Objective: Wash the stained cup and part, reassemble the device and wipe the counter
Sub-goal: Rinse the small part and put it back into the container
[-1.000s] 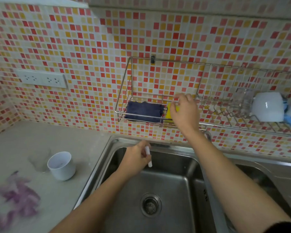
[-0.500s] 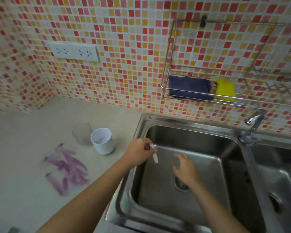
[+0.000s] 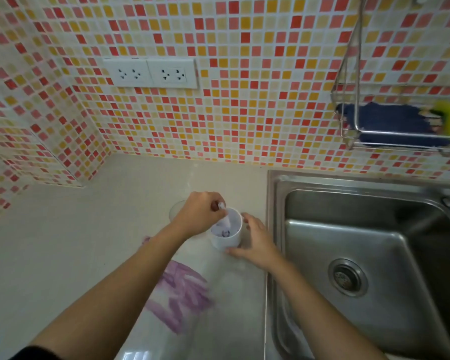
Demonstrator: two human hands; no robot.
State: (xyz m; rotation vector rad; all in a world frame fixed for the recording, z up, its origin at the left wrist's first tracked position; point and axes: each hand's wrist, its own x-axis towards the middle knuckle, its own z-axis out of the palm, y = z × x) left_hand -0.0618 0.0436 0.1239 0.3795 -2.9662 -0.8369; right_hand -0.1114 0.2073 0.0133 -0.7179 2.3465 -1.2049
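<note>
At centre frame, the left hand [image 3: 200,214] pinches a small white part [image 3: 225,216] over the stained white cup [image 3: 226,241] on the table [image 3: 63,255]. The right hand [image 3: 257,242], fingers loosely spread, is against the cup's right side.

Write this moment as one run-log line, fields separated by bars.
left hand pinches small white stick part in stained white plastic cup | right hand touches cup's right side | purple smear on pale counter unwiped
</note>
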